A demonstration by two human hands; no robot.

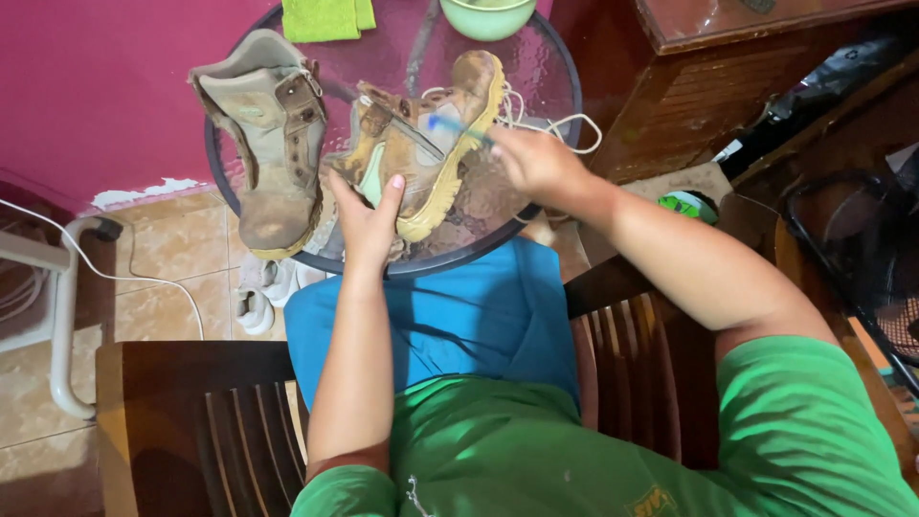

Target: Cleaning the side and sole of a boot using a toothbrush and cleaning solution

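On a round glass bench (565,72), a muddy tan boot (426,144) lies tilted on its side. The left hand (369,215) cups its ankle, fingers spread; the right hand (536,163) pinches a blue toothbrush (450,126) against the boot.

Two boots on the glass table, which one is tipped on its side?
The muddy boot held by the left hand, yellowish sole facing right. The other boot stands free to its left.
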